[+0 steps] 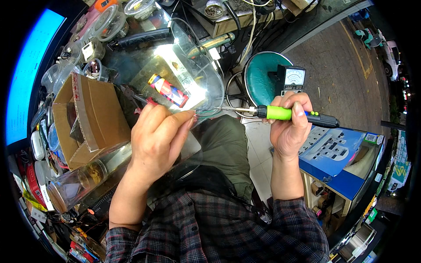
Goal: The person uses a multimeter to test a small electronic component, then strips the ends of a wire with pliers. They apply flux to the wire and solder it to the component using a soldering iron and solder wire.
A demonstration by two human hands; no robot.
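Note:
My right hand (293, 125) is wrapped around a soldering iron (277, 112) with a bright green grip and a dark rear handle. The iron lies level, and its thin metal tip points left. Just left of that tip, the thumb and fingertips of my left hand (154, 138) are pinched together. What they hold is too small to make out; thin wires run close by. Beyond my left hand, a cylinder wrapped in yellow, red and blue (169, 90), battery-like in shape, lies on a brightly lit patch of the bench.
An open cardboard box (98, 120) stands left of my left hand. Lidded plastic tubs (107, 23) crowd the bench behind it. An analog meter (293, 78) rests by a green round stool (263, 72). A blue box (331, 147) lies to the right, and a lit screen (33, 74) stands far left.

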